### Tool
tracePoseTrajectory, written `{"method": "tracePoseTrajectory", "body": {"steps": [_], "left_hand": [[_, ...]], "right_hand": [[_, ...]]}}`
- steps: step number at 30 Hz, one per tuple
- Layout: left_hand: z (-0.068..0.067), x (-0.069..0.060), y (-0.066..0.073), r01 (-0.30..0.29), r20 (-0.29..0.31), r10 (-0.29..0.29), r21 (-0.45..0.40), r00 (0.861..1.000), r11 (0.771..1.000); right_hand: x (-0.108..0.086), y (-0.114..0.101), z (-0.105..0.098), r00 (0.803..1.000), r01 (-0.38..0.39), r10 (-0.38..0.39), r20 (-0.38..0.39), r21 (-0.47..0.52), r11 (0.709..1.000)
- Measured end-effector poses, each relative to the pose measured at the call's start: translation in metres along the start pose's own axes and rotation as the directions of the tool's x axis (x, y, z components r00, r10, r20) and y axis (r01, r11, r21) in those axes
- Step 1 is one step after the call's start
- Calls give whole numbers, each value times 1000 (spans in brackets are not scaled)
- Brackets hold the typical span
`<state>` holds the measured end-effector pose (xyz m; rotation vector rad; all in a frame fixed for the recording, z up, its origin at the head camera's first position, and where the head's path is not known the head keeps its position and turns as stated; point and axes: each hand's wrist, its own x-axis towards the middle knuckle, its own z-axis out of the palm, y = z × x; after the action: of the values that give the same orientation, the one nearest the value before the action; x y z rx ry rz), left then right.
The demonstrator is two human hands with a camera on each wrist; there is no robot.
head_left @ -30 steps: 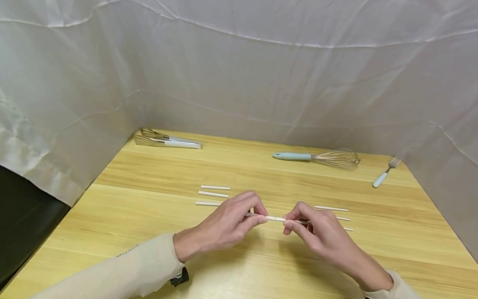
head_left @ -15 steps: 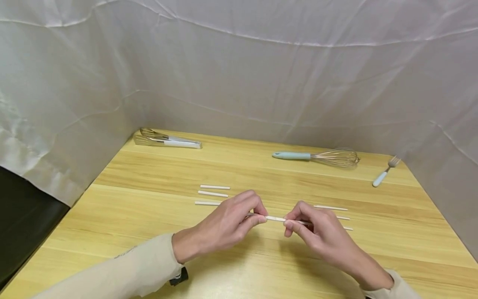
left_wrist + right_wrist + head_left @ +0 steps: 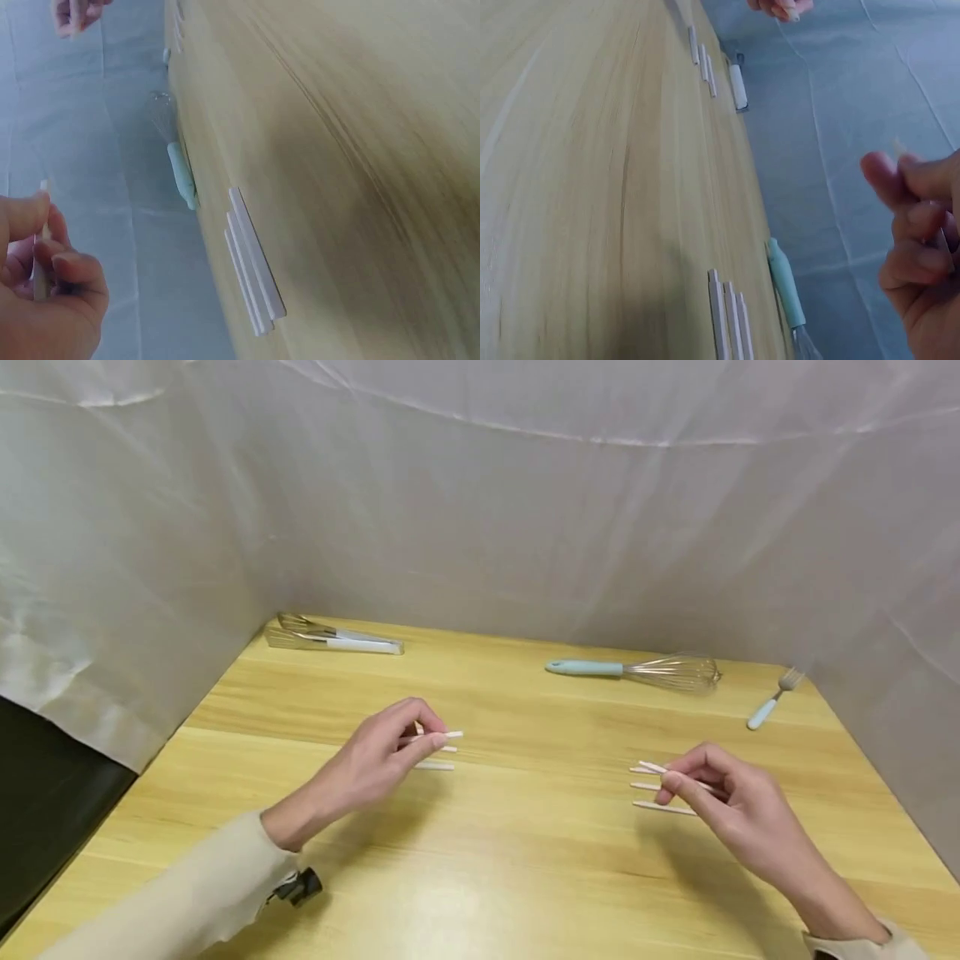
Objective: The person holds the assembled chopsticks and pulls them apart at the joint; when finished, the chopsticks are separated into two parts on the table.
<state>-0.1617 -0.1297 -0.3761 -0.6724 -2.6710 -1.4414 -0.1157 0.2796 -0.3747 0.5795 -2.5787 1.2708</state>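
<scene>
My left hand (image 3: 381,753) pinches a thin white stick (image 3: 454,734) between thumb and fingers, its short end poking out to the right. It is held above three white sticks lying on the table, the nearest being a white stick (image 3: 437,767); the hand partly covers them. Over at the right, my right hand (image 3: 741,806) pinches another thin white stick (image 3: 651,767), which points left. Beneath it lie three more sticks, among them a front stick (image 3: 663,808). The left wrist view shows the left hand's stick (image 3: 44,185) raised off the table.
Along the back of the wooden table (image 3: 480,877) lie metal tongs (image 3: 360,645) with white handles, a whisk (image 3: 588,668) with a pale blue handle, and a small fork (image 3: 763,712). A pale cloth curtain (image 3: 480,527) surrounds the back and sides.
My hands were together at the middle, holding the sticks end to end. Now they are apart, left hand moved left and up, right hand moved right, each with one stick.
</scene>
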Motion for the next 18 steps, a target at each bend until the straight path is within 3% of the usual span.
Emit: {"method": "tracePoseTrajectory", "body": {"steps": [5, 8, 13, 18], "left_hand": [[-7, 4, -13, 21, 83, -22, 1, 996, 1000], [-7, 2, -19, 69, 86, -71, 24, 994, 997], [-11, -4, -33, 91, 89, -97, 72, 991, 993], [-10, -11, -44, 71, 129, -83, 92, 988, 993]], "right_hand": [[2, 7, -5, 998, 50, -50, 49, 5, 999], [-3, 11, -7, 999, 27, -25, 32, -51, 998], [-14, 24, -14, 1000, -17, 19, 13, -129, 992], [-20, 39, -14, 994, 107, -107, 6, -141, 984]]}}
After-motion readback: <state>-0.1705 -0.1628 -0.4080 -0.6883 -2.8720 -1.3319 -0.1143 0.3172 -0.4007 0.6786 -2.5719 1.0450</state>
